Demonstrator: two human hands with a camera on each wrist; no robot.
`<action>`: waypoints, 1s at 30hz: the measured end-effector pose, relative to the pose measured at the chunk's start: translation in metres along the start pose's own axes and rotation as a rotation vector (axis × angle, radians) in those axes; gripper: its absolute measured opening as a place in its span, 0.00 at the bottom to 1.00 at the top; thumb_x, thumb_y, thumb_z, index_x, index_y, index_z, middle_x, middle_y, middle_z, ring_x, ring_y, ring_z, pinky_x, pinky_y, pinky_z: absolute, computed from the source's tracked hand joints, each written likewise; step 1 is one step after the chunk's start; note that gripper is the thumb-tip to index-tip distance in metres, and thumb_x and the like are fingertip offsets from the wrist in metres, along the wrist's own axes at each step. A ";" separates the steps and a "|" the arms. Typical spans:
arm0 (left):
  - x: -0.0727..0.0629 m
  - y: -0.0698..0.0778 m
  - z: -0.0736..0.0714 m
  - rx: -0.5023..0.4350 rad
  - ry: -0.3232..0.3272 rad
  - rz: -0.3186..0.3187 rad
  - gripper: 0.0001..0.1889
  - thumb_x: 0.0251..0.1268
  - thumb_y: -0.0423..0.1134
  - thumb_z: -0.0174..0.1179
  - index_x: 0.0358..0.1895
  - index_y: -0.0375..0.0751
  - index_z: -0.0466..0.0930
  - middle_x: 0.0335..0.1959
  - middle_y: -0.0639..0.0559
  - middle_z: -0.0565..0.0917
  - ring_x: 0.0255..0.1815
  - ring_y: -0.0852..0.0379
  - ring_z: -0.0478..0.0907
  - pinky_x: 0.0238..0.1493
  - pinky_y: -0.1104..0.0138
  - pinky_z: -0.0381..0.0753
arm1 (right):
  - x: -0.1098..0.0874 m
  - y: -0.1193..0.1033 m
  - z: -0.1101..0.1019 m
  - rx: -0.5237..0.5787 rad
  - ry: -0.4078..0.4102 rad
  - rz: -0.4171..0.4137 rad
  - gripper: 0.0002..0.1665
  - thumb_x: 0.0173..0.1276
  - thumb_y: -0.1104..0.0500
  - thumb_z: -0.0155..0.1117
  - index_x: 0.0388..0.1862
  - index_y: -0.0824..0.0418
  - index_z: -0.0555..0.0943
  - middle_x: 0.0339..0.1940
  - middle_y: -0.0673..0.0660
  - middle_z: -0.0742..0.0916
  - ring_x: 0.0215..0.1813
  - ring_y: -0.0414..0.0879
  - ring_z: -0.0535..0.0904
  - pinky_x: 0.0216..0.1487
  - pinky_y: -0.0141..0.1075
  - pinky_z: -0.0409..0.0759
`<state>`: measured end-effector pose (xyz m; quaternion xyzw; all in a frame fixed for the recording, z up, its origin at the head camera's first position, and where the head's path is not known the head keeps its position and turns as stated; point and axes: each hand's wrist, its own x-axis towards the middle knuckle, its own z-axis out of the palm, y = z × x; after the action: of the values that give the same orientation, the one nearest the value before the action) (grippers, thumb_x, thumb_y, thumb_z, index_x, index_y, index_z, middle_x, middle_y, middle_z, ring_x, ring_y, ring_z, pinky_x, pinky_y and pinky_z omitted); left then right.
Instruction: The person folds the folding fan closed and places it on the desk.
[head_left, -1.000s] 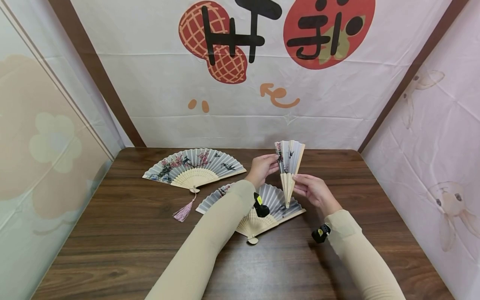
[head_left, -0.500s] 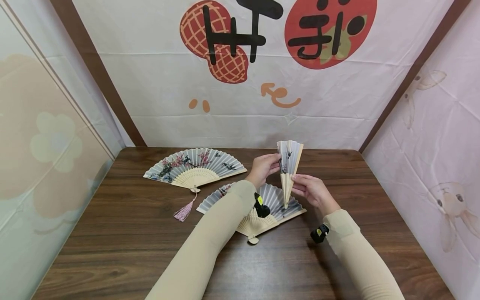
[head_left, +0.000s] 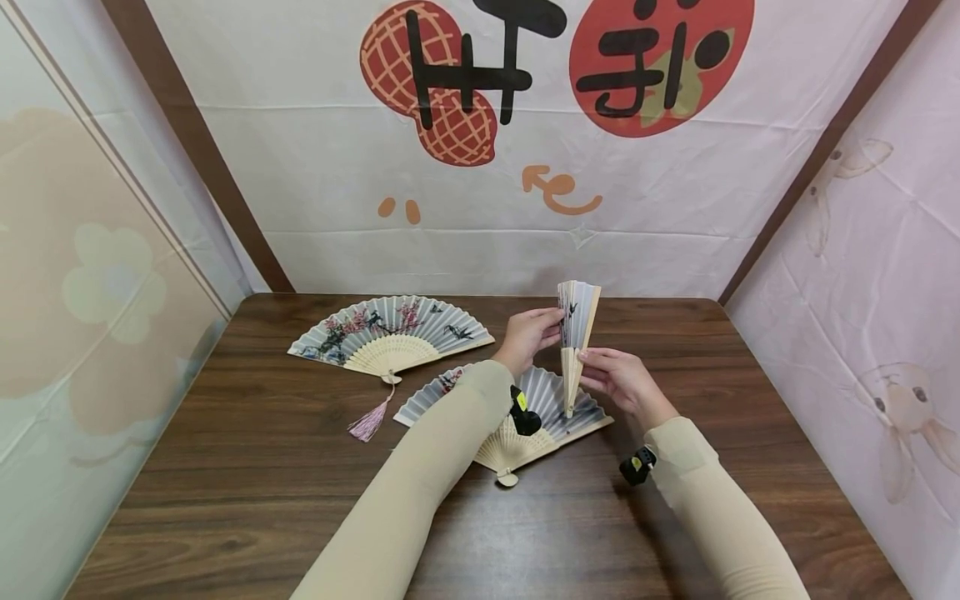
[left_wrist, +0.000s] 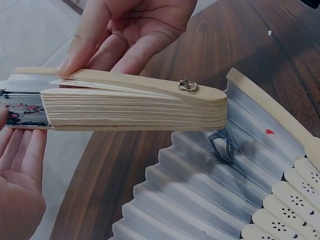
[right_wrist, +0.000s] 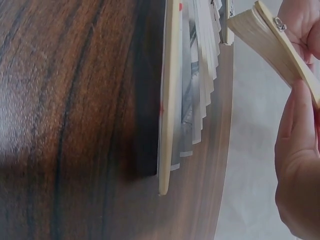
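Note:
A nearly folded fan [head_left: 579, 317] with pale wooden ribs and grey printed cloth is held upright above the table. My left hand [head_left: 529, 337] pinches the cloth part from the left, its fingers [left_wrist: 31, 155] lying under the folds in the left wrist view. From the right, my right hand [head_left: 622, 383] holds the outer rib, thumb and fingers at rib height. A small metal ring [left_wrist: 188, 85] sits at the pivot end. Below the hands lies a spread fan [head_left: 536, 392], partly hidden by my left forearm. Another spread fan [head_left: 397, 337] with pink blossoms lies behind it, to the left.
The blossom fan's pink tassel [head_left: 367, 423] trails onto the dark wooden table [head_left: 247, 483]. A printed white cloth backdrop [head_left: 315, 167] stands at the table's back edge, with cloth sides to left and right.
The held fan has narrowed as its folds came together. My right hand has shifted slightly left with the outer rib, while my left hand has barely moved. The two spread fans stay put.

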<state>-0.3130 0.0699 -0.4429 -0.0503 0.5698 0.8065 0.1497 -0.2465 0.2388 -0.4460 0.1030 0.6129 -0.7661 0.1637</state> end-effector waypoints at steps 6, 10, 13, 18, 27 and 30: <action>-0.001 0.001 0.001 0.013 -0.020 0.011 0.18 0.67 0.39 0.65 0.55 0.31 0.82 0.56 0.38 0.84 0.49 0.52 0.84 0.58 0.60 0.85 | 0.000 0.000 0.000 0.009 -0.006 0.003 0.12 0.75 0.64 0.57 0.33 0.53 0.84 0.31 0.48 0.89 0.37 0.39 0.87 0.45 0.32 0.89; -0.001 0.000 0.001 0.019 -0.025 0.013 0.19 0.65 0.40 0.67 0.55 0.31 0.82 0.56 0.39 0.84 0.52 0.50 0.84 0.59 0.60 0.85 | 0.000 0.000 0.000 0.009 -0.011 -0.003 0.13 0.75 0.65 0.57 0.33 0.54 0.84 0.31 0.48 0.89 0.37 0.40 0.87 0.44 0.31 0.89; -0.001 0.000 0.001 0.029 -0.022 0.009 0.20 0.64 0.40 0.68 0.55 0.32 0.82 0.56 0.39 0.85 0.54 0.49 0.83 0.59 0.60 0.85 | 0.000 0.000 0.001 0.005 -0.012 -0.002 0.13 0.75 0.65 0.57 0.33 0.54 0.84 0.31 0.49 0.89 0.38 0.40 0.87 0.45 0.32 0.89; -0.002 -0.001 0.002 0.044 -0.011 0.005 0.20 0.63 0.38 0.68 0.55 0.32 0.82 0.55 0.39 0.85 0.54 0.49 0.84 0.59 0.59 0.85 | 0.000 0.000 0.004 -0.016 0.024 0.017 0.12 0.75 0.65 0.58 0.32 0.54 0.85 0.31 0.48 0.89 0.38 0.40 0.87 0.48 0.35 0.88; -0.002 -0.004 0.001 0.034 -0.020 0.009 0.19 0.64 0.36 0.67 0.55 0.30 0.82 0.55 0.37 0.85 0.53 0.49 0.84 0.59 0.59 0.85 | -0.003 0.000 0.010 -0.035 0.047 0.007 0.09 0.72 0.64 0.61 0.33 0.54 0.84 0.31 0.48 0.89 0.38 0.39 0.87 0.47 0.34 0.89; -0.002 -0.004 0.001 0.037 -0.018 0.008 0.19 0.63 0.38 0.68 0.55 0.31 0.82 0.55 0.38 0.85 0.54 0.48 0.84 0.59 0.59 0.85 | -0.004 0.000 0.011 -0.037 0.061 -0.001 0.10 0.72 0.64 0.62 0.32 0.54 0.85 0.30 0.47 0.89 0.37 0.39 0.87 0.45 0.33 0.89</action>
<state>-0.3100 0.0723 -0.4459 -0.0382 0.5834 0.7968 0.1525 -0.2422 0.2284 -0.4425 0.1229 0.6318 -0.7511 0.1467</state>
